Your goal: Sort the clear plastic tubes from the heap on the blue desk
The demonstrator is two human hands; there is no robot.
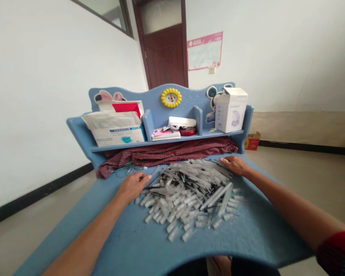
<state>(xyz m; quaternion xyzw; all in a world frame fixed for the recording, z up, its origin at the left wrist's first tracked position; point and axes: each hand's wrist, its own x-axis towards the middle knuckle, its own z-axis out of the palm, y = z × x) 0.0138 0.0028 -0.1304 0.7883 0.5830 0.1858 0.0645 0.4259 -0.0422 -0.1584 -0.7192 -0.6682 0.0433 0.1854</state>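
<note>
A large heap of translucent plastic pen parts [186, 191], long tubes and short cap-like pieces with dark slim pieces among them, spreads over the blue desk [138, 237]. At its left edge my left hand [133, 186] is closed, thumb and fingers around the end of a slim clear tube [154, 174]. My right hand [236, 165] lies at the far right edge of the heap. Its fingers are bent together at thin pieces there; what they hold, if anything, is too small to make out.
Behind the heap lies a folded red checked cloth [172, 151]. Above it a blue shelf [117, 147] carries a mask box [117, 134], booklets [166, 134], a red round tin [188, 131] and a white box [231, 111]. A yellow clock [171, 98] hangs on the backboard.
</note>
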